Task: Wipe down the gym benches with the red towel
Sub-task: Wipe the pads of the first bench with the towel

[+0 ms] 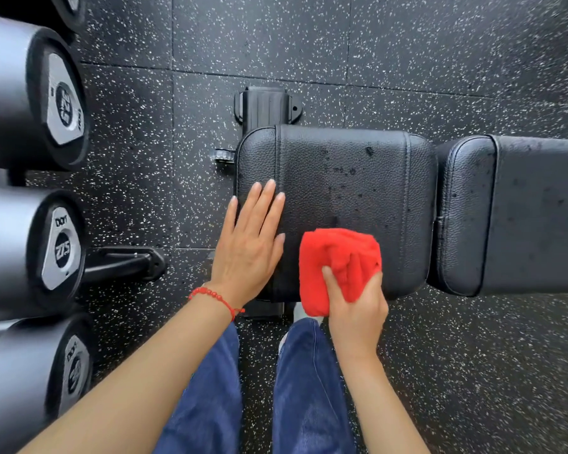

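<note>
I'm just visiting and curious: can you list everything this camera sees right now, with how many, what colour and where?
seat pad: one, black, centre, dotted with droplets
back pad: one, black, right of the seat pad, also with droplets
bench frame: one, black, sticking out beyond the seat pad's far edge
red towel: one, red, bunched on the near part of the seat pad
dumbbells: at least three, black with silver end plates, along the left edge
floor: black with white speckles, all around
bracelet: one, red beads, on the left wrist
trousers: blue, bottom centre
left hand: flat on the seat pad's left end
right hand: grips the red towel
</note>
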Demonstrator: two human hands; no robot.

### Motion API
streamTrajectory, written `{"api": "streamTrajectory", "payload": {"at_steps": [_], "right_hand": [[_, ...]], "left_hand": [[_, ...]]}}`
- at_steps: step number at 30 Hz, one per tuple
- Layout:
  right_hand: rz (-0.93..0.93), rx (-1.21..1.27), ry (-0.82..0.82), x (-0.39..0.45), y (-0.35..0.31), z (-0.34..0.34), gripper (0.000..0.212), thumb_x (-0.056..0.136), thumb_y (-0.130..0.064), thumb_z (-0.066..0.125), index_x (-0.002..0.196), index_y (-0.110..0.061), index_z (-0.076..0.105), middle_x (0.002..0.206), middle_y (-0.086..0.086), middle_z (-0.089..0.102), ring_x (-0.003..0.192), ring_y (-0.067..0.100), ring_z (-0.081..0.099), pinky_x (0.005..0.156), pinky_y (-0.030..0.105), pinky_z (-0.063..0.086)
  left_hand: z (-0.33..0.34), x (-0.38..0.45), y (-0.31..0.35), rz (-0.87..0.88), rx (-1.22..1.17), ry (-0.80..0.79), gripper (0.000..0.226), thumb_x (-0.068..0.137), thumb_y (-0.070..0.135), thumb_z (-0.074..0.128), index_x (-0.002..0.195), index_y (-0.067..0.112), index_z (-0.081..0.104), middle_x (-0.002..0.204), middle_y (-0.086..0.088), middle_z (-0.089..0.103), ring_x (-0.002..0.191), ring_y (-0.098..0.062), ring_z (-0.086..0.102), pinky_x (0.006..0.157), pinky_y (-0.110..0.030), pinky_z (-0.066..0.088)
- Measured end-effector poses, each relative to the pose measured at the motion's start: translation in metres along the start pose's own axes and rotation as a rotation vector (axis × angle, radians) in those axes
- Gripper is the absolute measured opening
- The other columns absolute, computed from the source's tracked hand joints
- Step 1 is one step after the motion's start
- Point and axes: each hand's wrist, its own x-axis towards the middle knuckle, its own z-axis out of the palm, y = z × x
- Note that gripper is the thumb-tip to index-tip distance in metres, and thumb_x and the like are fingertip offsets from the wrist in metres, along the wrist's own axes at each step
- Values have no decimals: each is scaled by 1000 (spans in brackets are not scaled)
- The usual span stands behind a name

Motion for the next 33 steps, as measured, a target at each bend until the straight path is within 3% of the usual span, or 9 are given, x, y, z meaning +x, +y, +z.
{"api": "streamTrajectory", "payload": {"at_steps": [5,9,18,25,29,33], "right_hand": [[-142,-21,68,44,-19,12,48,75,-29,72,102,6,52,92,23,64,85,37,60,71,24,34],[-189,24,171,103,-49,26,50,79,-35,68,105,5,52,101,24,64,93,38,58,76,31,32],[-171,-9,120,103,-32,16,58,80,-34,68,116,7,48,110,28,61,101,40,56,84,30,31],[-117,-48,36,38,15,-15,50,72,-26,73,103,8,53,92,27,65,83,38,63,75,25,36],[-149,-94,3,36,19,-19,47,72,-31,69,91,8,54,81,25,63,74,38,63,68,28,38],[-195,-85,7,59,6,-13,50,74,-33,67,96,10,54,86,24,62,81,38,62,72,30,38]], "left_hand": [[16,4,8,-45,8,53,53,92,26,37,140,3,37,149,-18,28,139,-29,20,112,-49,12],[20,4,5,-34,27,68,53,93,27,37,141,5,34,150,-17,26,140,-28,20,113,-48,12],[15,5,9,-49,91,16,55,91,27,37,141,3,33,150,-19,26,139,-31,21,112,-50,13],[10,11,26,-125,6,65,54,88,23,38,138,2,39,149,-17,29,138,-31,22,111,-52,12],[17,20,41,-51,72,28,55,88,25,41,139,5,38,149,-13,31,139,-28,22,111,-52,12],[25,19,39,-43,137,42,55,90,27,39,141,7,37,149,-11,30,139,-26,24,112,-50,12]]}}
